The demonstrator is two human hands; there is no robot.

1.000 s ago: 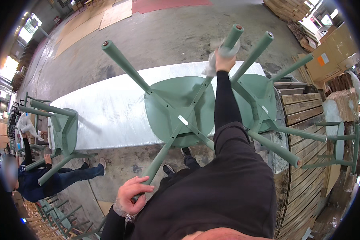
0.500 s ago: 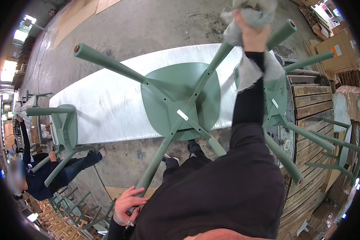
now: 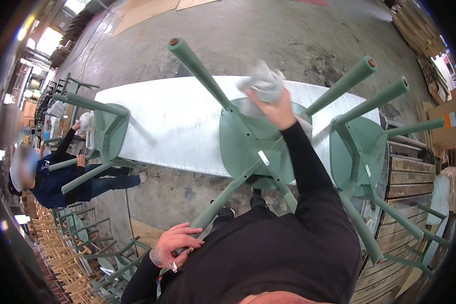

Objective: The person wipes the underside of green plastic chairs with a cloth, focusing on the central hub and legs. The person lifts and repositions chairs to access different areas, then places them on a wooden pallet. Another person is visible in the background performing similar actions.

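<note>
A green stool (image 3: 233, 147) rests upside down on a long table (image 3: 162, 126) with a shiny white covering, its splayed legs pointing up. My left hand (image 3: 180, 245) is closed round the end of its near left leg (image 3: 213, 210). Between the two far legs, my right hand (image 3: 277, 109) grips a crumpled whitish cloth (image 3: 266, 83) above the seat's underside; whether the cloth touches the stool, I cannot tell. A small white label (image 3: 263, 158) sits where the leg braces cross.
Another upturned green stool (image 3: 357, 147) stands close on the right, and a third (image 3: 111, 129) at the table's left end. A person (image 3: 61, 172) works there with a cloth. Wooden slats (image 3: 408, 177) lie at right; several stools and frames (image 3: 76, 243) crowd the lower left.
My right hand has come down and inward with the cloth, from near the far right leg's end toward the seat. My left hand stays on its leg. The whole view has shifted.
</note>
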